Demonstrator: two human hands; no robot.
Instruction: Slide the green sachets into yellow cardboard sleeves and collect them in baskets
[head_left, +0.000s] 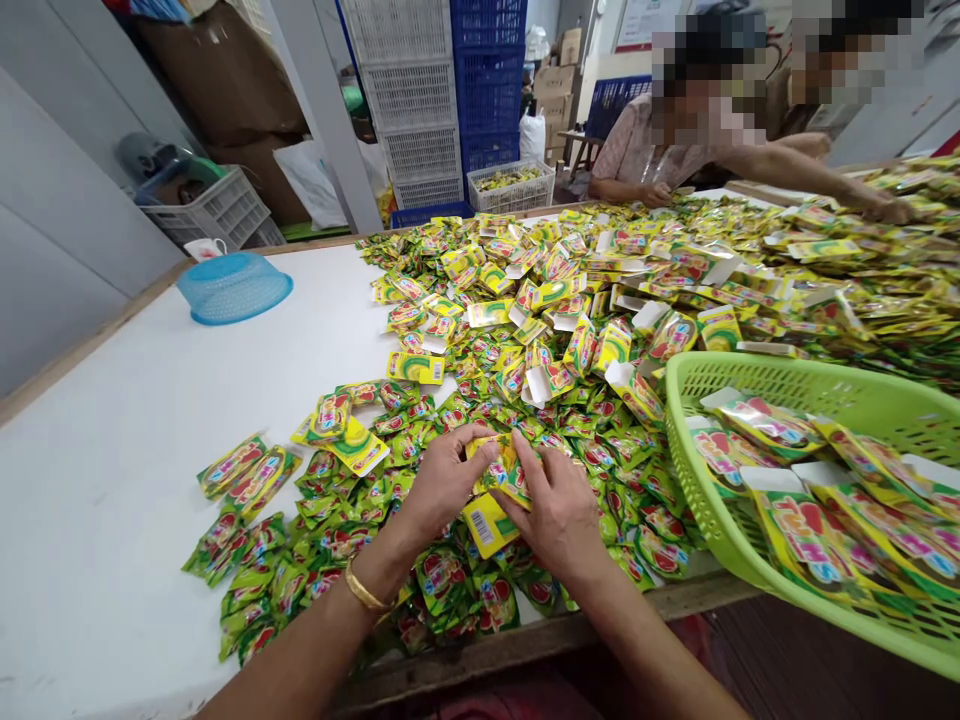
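Over the near edge of the table, my left hand (442,470) and my right hand (562,505) are closed on a small yellow candy box (498,468) from its two sides. Fingers cover part of the box, so I cannot tell whether its end is open. Just below it a yellow flap or box with a barcode (486,526) shows; whether it belongs to the held box is unclear. Green candy packets (442,578) lie heaped around and under both hands. To the right, a lime-green basket (682,430) holds several boxes with white end flaps raised.
Loose yellow boxes (559,290) spread across the far part of the white table (150,420). An upturned blue basket (235,288) sits at the back left. Across the table, a co-worker (645,150) reaches over the pile. Stacked crates (416,90) stand behind.
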